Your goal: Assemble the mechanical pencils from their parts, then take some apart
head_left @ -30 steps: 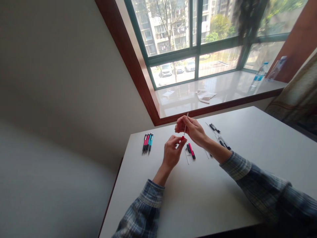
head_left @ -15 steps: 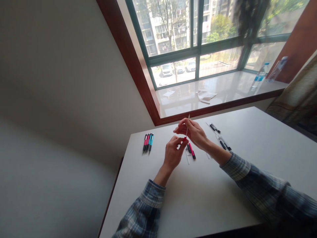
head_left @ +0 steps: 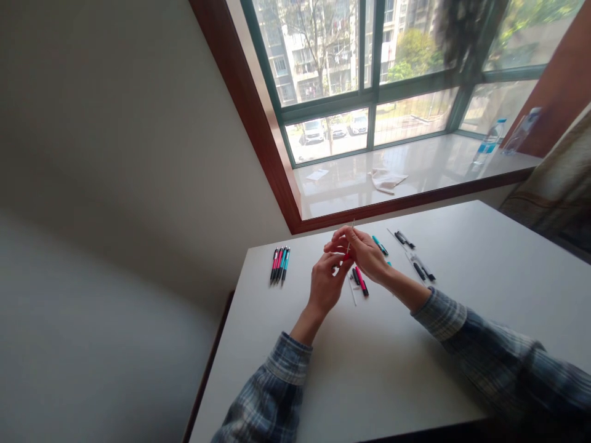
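My left hand is closed on a small red pen part above the white table. My right hand pinches a thin pen refill that stands almost upright, its lower end at the red part. The two hands touch. Under them on the table lie a pink and black pen barrel and a thin white refill. Several assembled pink and teal pens lie side by side to the left.
A teal pen piece and black pen parts are scattered right of my hands. Behind the table a windowsill holds a folded cloth and a water bottle. A curtain hangs at far right.
The right hand has lowered the refill into the red part, so less of it sticks up above the fingers. The hands have closed together.
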Action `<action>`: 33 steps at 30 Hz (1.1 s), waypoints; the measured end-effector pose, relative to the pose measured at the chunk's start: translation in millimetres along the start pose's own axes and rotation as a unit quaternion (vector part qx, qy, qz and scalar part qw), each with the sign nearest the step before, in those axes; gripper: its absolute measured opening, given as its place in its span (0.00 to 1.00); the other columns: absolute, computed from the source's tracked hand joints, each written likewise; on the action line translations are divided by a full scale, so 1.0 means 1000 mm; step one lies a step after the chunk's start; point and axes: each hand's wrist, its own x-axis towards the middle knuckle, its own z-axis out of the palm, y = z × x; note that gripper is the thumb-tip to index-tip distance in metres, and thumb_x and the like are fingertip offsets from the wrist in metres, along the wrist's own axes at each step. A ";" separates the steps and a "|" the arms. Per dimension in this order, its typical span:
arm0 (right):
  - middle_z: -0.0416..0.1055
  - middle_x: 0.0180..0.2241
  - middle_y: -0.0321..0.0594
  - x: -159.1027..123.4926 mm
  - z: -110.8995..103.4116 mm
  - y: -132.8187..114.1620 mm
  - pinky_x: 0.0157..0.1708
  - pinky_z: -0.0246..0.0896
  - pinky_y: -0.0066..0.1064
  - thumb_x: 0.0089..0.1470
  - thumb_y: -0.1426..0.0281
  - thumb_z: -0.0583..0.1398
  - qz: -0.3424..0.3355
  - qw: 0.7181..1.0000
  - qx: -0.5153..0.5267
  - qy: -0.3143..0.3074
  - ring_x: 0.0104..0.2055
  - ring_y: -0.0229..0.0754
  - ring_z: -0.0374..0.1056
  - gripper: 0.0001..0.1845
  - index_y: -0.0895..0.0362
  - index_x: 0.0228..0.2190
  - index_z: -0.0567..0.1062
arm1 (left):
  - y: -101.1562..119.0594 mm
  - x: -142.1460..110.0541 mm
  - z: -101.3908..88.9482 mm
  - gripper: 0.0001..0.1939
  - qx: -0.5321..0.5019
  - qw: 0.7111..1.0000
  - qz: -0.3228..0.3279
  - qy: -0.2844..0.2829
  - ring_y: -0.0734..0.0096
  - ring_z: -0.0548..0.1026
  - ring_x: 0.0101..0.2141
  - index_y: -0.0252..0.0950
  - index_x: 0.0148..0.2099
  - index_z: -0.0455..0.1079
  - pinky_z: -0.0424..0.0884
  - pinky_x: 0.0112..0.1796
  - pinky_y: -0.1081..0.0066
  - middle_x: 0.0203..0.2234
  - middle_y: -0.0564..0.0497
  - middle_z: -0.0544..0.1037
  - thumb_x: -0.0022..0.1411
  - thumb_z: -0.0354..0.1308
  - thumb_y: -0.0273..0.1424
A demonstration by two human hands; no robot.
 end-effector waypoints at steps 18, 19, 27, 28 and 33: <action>0.75 0.34 0.42 -0.017 -0.004 -0.008 0.39 0.68 0.40 0.63 0.61 0.62 -0.163 0.894 -0.406 0.094 0.37 0.47 0.70 0.09 0.52 0.34 0.77 | 0.012 0.031 -0.029 0.25 -0.201 0.967 -0.143 0.062 0.74 0.61 0.25 0.37 0.43 0.77 0.63 0.28 0.71 0.27 0.53 0.70 0.64 0.57 0.55; 0.74 0.33 0.41 -0.018 -0.001 -0.007 0.38 0.68 0.40 0.62 0.61 0.63 -0.163 0.895 -0.407 0.085 0.36 0.46 0.69 0.09 0.52 0.33 0.76 | 0.013 0.032 -0.029 0.25 -0.206 0.966 -0.146 0.061 0.74 0.62 0.25 0.37 0.43 0.77 0.64 0.28 0.71 0.27 0.53 0.70 0.64 0.57 0.55; 0.76 0.34 0.41 -0.024 0.004 0.012 0.35 0.70 0.36 0.64 0.61 0.61 -0.100 0.937 -0.321 0.099 0.35 0.44 0.73 0.10 0.53 0.37 0.78 | 0.016 0.027 -0.025 0.24 -0.283 0.947 -0.144 0.051 0.73 0.65 0.28 0.37 0.44 0.74 0.66 0.30 0.71 0.30 0.51 0.69 0.66 0.56 0.53; 0.76 0.35 0.41 -0.024 0.003 0.013 0.35 0.70 0.36 0.64 0.62 0.61 -0.110 0.933 -0.331 0.084 0.35 0.44 0.73 0.09 0.53 0.38 0.79 | 0.016 0.027 -0.024 0.24 -0.278 0.949 -0.139 0.044 0.73 0.66 0.28 0.37 0.43 0.73 0.67 0.30 0.70 0.31 0.50 0.70 0.66 0.55 0.54; 0.76 0.38 0.42 -0.025 0.003 0.009 0.37 0.71 0.36 0.64 0.62 0.62 -0.149 0.924 -0.353 0.016 0.35 0.44 0.73 0.08 0.50 0.41 0.81 | 0.022 0.026 -0.021 0.23 -0.293 0.949 -0.117 0.003 0.71 0.70 0.32 0.38 0.39 0.68 0.72 0.36 0.67 0.34 0.51 0.71 0.67 0.53 0.55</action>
